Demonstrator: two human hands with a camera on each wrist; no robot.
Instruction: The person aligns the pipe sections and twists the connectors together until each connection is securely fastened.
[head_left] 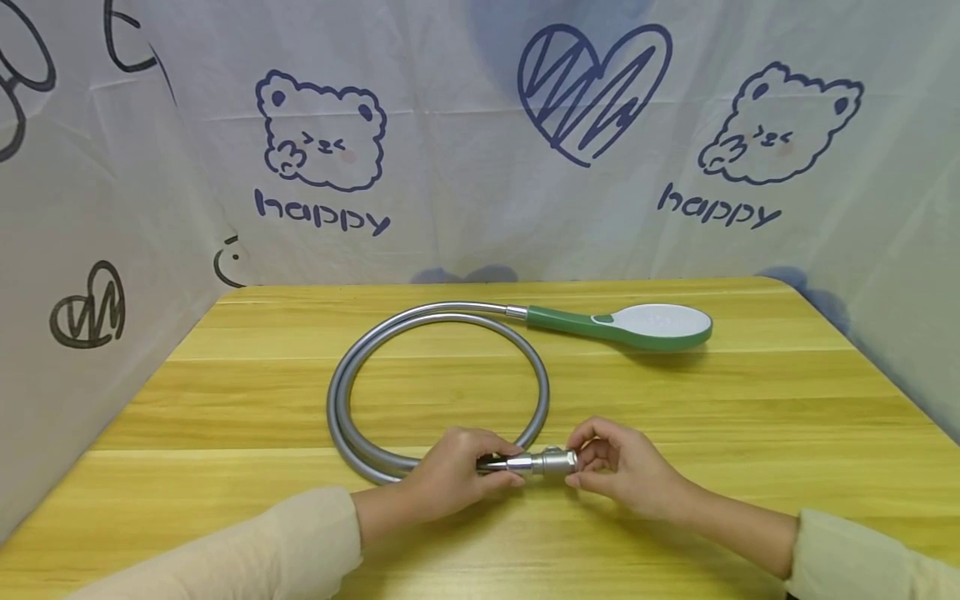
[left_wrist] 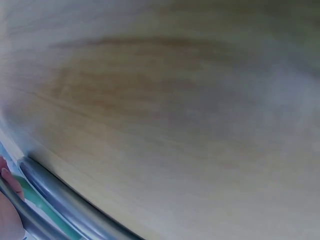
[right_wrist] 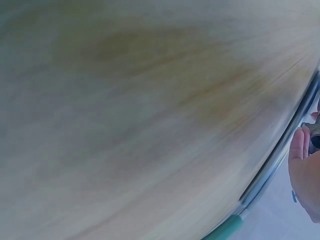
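A grey metal shower hose (head_left: pixel 546 392) lies coiled on the table, its far end joined to a green and white shower head (head_left: pixel 660 325). At the hose's near end is a silver fitting (head_left: pixel 553 461) with a small side knob. My left hand (head_left: pixel 453 471) grips the hose end and its chrome nut between thumb and fingers. From the other side, my right hand (head_left: pixel 633 471) pinches the fitting's right end with thumb and forefinger. The right wrist view catches part of the right hand (right_wrist: pixel 305 175) beside the fitting's dark opening (right_wrist: pixel 316 141).
The wood-grain table (head_left: pixel 750 400) reaches back to a white cloth (head_left: pixel 450 150) printed with bears and hearts. Similar cloth hangs at both sides. The shower head lies at the back, right of the coil.
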